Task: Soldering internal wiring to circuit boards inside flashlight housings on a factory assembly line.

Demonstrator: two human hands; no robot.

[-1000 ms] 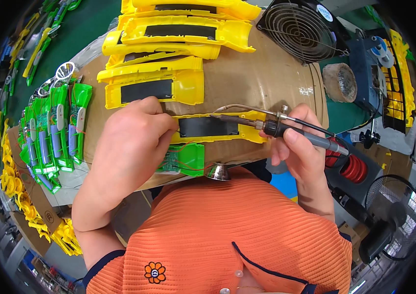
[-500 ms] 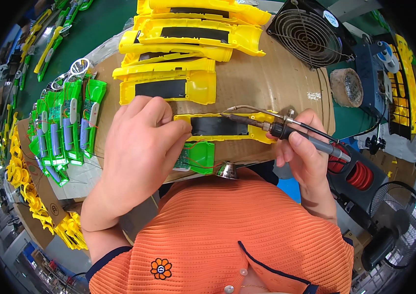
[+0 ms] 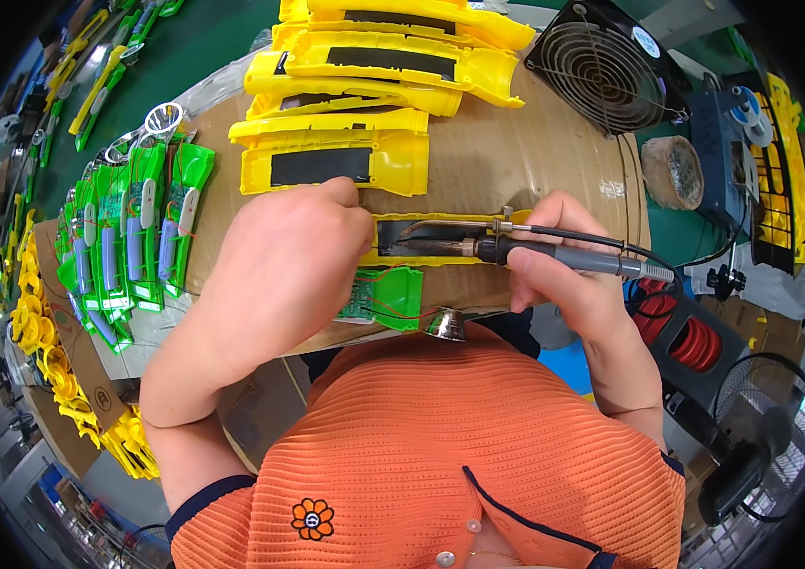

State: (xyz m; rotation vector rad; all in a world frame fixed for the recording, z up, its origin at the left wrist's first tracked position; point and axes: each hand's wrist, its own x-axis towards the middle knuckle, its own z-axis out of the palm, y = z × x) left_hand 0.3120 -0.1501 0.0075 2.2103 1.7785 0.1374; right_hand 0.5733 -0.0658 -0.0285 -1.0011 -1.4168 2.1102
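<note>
Right hand [image 3: 568, 284]: clamped on grey-handled soldering iron [image 3: 493, 249].
Left hand [image 3: 303, 256]: fingertips hidden, I can't tell.
Scorch risk: slipping tip meets long yellow plastic shell [image 3: 426, 260].

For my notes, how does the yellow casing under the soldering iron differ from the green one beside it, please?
The yellow casing bears a black panel, the green casing a circuit board. The yellow casing lies farther from the person than the green one. Both lie on cardboard.
</note>
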